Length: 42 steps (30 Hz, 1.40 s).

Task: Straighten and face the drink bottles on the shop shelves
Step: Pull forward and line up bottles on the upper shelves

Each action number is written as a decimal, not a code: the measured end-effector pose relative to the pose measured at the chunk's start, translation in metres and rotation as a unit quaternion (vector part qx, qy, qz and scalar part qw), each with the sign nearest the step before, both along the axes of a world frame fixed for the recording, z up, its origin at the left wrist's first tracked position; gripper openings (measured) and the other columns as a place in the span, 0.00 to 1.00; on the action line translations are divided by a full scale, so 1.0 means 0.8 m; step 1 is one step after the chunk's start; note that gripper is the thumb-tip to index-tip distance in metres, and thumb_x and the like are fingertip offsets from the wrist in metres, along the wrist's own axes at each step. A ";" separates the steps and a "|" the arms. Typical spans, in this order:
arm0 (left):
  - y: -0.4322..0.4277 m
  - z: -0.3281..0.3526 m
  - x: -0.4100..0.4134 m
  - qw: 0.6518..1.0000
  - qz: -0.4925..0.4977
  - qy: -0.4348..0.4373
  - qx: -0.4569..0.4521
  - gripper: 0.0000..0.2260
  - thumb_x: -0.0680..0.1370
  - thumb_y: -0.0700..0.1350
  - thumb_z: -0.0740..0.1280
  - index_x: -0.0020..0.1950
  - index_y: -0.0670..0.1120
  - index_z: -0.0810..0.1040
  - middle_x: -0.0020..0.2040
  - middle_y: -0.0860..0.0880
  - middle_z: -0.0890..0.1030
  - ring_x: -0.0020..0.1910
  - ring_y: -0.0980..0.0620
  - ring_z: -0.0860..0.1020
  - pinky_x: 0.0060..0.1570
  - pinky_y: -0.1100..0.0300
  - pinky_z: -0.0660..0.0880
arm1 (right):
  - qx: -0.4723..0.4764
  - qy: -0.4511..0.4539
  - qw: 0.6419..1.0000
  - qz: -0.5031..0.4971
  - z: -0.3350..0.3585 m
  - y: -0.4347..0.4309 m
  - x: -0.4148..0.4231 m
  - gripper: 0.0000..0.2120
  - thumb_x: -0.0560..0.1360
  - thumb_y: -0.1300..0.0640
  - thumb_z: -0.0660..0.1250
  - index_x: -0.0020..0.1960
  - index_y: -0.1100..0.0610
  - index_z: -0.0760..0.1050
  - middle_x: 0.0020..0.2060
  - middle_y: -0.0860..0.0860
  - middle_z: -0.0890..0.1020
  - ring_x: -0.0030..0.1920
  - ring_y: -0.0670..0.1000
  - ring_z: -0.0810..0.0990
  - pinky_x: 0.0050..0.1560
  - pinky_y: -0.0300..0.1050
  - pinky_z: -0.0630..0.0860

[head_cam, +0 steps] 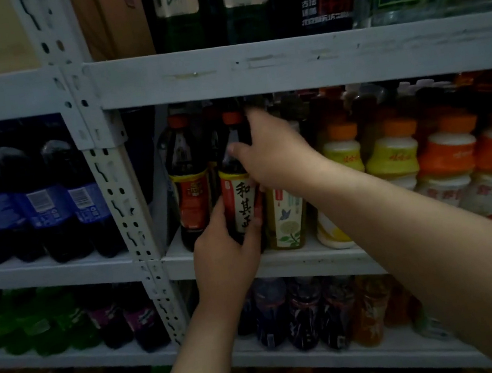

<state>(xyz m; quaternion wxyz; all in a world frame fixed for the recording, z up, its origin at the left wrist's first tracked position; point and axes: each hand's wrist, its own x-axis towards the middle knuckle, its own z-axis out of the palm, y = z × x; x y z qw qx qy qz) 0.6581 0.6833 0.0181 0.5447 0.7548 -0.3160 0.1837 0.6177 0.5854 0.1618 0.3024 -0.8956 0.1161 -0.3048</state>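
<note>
Holding the dark bottle (pixel 237 194) upright at the front edge of the middle shelf (pixel 306 261), we have our left hand (pixel 225 252) wrapped round its lower body, fingers and thumb curled onto the cream label. Our right hand (pixel 271 151) takes it at the shoulder below the red cap, thumb pressed on the front and the blurred fingers reaching round behind the neck. The bottle stands between a red-labelled bottle (pixel 190 191) and a green-labelled bottle (pixel 285 218), close against both.
</note>
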 end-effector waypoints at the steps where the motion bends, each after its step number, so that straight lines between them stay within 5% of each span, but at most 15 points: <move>1: 0.001 -0.003 -0.002 1.000 0.024 -0.004 0.006 0.21 0.75 0.55 0.69 0.67 0.56 0.72 0.49 0.71 0.73 0.50 0.77 0.71 0.44 0.84 0.64 | 0.000 -0.004 1.000 -0.003 0.001 -0.001 0.001 0.15 0.77 0.53 0.65 0.62 0.52 0.68 0.55 0.52 0.77 0.46 0.55 0.81 0.44 0.54 0.81; 7: 0.002 -0.006 -0.001 1.000 -0.013 0.003 0.022 0.19 0.77 0.50 0.68 0.67 0.50 0.74 0.55 0.61 0.76 0.49 0.81 0.67 0.47 0.85 0.61 | -0.028 -0.025 0.999 -0.025 0.000 0.000 0.003 0.19 0.76 0.51 0.67 0.63 0.54 0.68 0.56 0.53 0.77 0.49 0.56 0.81 0.45 0.53 0.81; 12: 0.029 -0.003 -0.001 0.989 0.133 -0.066 0.013 0.15 0.75 0.50 0.70 0.60 0.48 0.79 0.48 0.55 0.80 0.45 0.63 0.75 0.43 0.73 0.67 | -0.108 -0.114 0.986 -0.051 -0.027 0.000 -0.007 0.25 0.75 0.51 0.68 0.70 0.54 0.65 0.62 0.51 0.75 0.62 0.50 0.73 0.59 0.35 0.69; 14: 0.043 0.003 0.012 0.974 0.200 -0.095 -0.041 0.16 0.74 0.47 0.70 0.60 0.47 0.76 0.50 0.52 0.76 0.47 0.61 0.71 0.44 0.74 0.63 | -0.146 -0.198 0.968 -0.046 -0.051 0.011 -0.018 0.25 0.76 0.56 0.67 0.70 0.59 0.66 0.63 0.53 0.75 0.63 0.49 0.71 0.62 0.26 0.60; 17: 0.041 0.017 0.032 0.983 0.168 0.002 -0.069 0.28 0.71 0.49 0.72 0.68 0.46 0.66 0.58 0.52 0.66 0.57 0.60 0.64 0.54 0.68 0.63 | -0.140 -0.271 0.952 -0.007 -0.094 0.028 -0.028 0.17 0.73 0.63 0.67 0.62 0.63 0.74 0.55 0.55 0.78 0.55 0.49 0.77 0.55 0.30 0.69; 22: 0.021 0.019 0.052 0.994 0.090 0.052 -0.045 0.32 0.71 0.50 0.73 0.71 0.46 0.63 0.62 0.47 0.71 0.61 0.52 0.70 0.57 0.56 0.70 | -0.080 -0.261 0.962 0.015 -0.143 0.052 -0.028 0.14 0.71 0.65 0.67 0.57 0.61 0.77 0.49 0.51 0.78 0.43 0.42 0.74 0.45 0.30 0.70; 25: 0.026 0.014 0.067 0.991 0.040 0.119 -0.044 0.23 0.72 0.48 0.72 0.64 0.49 0.70 0.51 0.53 0.78 0.54 0.52 0.78 0.50 0.57 0.75 | -0.060 -0.232 0.971 0.011 -0.153 0.057 -0.024 0.13 0.72 0.63 0.66 0.56 0.58 0.77 0.47 0.48 0.77 0.39 0.39 0.70 0.42 0.26 0.65; 28: 0.037 0.012 0.069 0.990 0.048 0.124 -0.048 0.20 0.69 0.50 0.75 0.57 0.56 0.71 0.45 0.62 0.76 0.48 0.57 0.79 0.45 0.62 0.75 | -0.033 -0.186 0.982 0.010 -0.153 0.058 -0.021 0.12 0.72 0.60 0.65 0.56 0.55 0.76 0.46 0.45 0.76 0.41 0.40 0.72 0.42 0.28 0.66; 32: 0.048 0.009 0.061 0.995 0.049 0.079 -0.039 0.21 0.67 0.57 0.75 0.56 0.55 0.74 0.47 0.56 0.79 0.48 0.57 0.79 0.42 0.59 0.77 | -0.021 -0.154 0.988 0.003 -0.146 0.058 -0.015 0.13 0.73 0.57 0.64 0.57 0.52 0.76 0.46 0.40 0.75 0.42 0.38 0.72 0.42 0.25 0.67; 38: 0.061 -0.004 0.051 0.998 -0.009 0.055 0.008 0.27 0.74 0.49 0.71 0.71 0.55 0.66 0.60 0.55 0.77 0.59 0.56 0.76 0.56 0.52 0.76 | -0.041 -0.142 0.989 0.005 -0.121 0.059 0.000 0.18 0.74 0.57 0.64 0.63 0.54 0.74 0.54 0.46 0.80 0.50 0.40 0.74 0.49 0.20 0.63; 42: 0.051 -0.003 0.049 0.997 0.030 0.073 0.024 0.30 0.69 0.58 0.67 0.68 0.49 0.69 0.55 0.48 0.76 0.55 0.51 0.75 0.50 0.48 0.77 | -0.053 -0.132 0.990 0.022 -0.104 0.066 0.008 0.20 0.74 0.56 0.64 0.66 0.53 0.71 0.55 0.47 0.80 0.54 0.44 0.76 0.56 0.37 0.73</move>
